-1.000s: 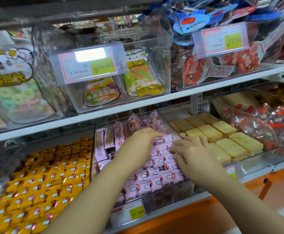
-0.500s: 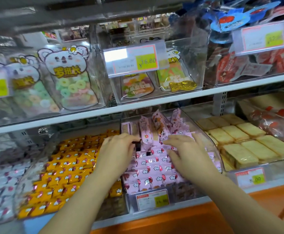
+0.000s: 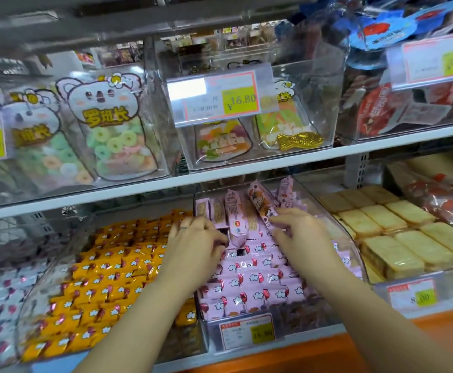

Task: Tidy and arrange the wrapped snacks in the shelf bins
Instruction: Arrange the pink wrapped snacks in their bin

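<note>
Head view: in the clear middle bin (image 3: 309, 316), the left hand (image 3: 195, 246) rests curled fingers on rows of pink wrapped snacks (image 3: 255, 278), its grip unclear, while the right hand (image 3: 300, 232) pinches a tilted pink packet (image 3: 260, 203).

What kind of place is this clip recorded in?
Probably a snack shop or supermarket aisle: clear bins filled with wrapped snacks, price tags clipped to the bin fronts, all on white shelves.
</note>
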{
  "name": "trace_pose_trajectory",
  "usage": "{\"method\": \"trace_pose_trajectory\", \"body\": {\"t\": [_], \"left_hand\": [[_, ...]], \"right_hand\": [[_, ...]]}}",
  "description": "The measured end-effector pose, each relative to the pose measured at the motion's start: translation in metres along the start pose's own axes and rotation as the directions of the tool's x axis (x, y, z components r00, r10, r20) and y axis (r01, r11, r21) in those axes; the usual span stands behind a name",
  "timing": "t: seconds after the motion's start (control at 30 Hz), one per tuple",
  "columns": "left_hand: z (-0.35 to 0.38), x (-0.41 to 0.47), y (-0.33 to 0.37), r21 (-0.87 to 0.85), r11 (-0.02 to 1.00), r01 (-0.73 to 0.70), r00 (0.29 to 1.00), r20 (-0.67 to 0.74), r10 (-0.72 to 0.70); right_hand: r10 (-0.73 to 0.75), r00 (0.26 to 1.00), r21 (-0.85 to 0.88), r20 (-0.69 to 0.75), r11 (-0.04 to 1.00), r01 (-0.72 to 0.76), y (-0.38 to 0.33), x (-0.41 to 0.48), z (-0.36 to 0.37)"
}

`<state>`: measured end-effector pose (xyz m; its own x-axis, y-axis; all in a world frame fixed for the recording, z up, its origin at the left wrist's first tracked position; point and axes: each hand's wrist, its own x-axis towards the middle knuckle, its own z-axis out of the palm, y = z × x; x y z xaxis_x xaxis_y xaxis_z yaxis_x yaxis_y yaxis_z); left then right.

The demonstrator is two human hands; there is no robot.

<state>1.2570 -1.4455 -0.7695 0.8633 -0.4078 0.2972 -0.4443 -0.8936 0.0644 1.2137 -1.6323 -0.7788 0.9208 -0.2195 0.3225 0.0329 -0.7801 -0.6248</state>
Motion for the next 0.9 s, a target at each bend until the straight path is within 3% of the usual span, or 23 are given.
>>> {"method": "trace_pose_trajectory", "body": {"t": [0.17,0.27,0.33,0.43,0.57,0.7,0.9], "left_hand": [[-0.01,0.003,0.01,-0.267,0.961,0.078,0.983,-0.142,-0.119],[-0.01,0.004,0.023,-0.164,0.983,0.084,0.994,-0.06,-0.095],[-0.005,0.007,0.029,-0.074,0.996,0.043,0.999,-0.018,-0.044],[0.003,0.011,0.034,-0.079,0.997,0.023,1.0,-0.008,-0.024],[0.004,0.013,0.034,-0.221,0.975,0.036,0.996,-0.07,-0.052],[0.002,0.009,0.029,-0.352,0.936,0.016,0.981,-0.176,-0.083],[0.002,-0.004,0.034,-0.469,0.88,-0.08,0.94,-0.329,-0.089]], "right_hand": [[0.004,0.991,0.043,-0.135,0.999,0.002,0.006,-0.007,-0.004],[0.046,0.981,0.073,-0.186,0.997,-0.033,0.009,-0.006,-0.003],[0.039,0.98,-0.005,-0.197,0.999,-0.041,0.01,-0.004,-0.002],[-0.008,0.989,-0.112,-0.145,0.994,-0.008,0.01,0.0,0.003],[0.009,0.994,-0.06,-0.106,0.998,-0.015,0.01,0.004,0.003],[-0.065,0.959,0.026,-0.274,0.997,0.075,0.008,0.002,-0.015],[-0.073,0.943,-0.142,-0.326,0.989,0.028,0.026,-0.017,-0.033]]}}
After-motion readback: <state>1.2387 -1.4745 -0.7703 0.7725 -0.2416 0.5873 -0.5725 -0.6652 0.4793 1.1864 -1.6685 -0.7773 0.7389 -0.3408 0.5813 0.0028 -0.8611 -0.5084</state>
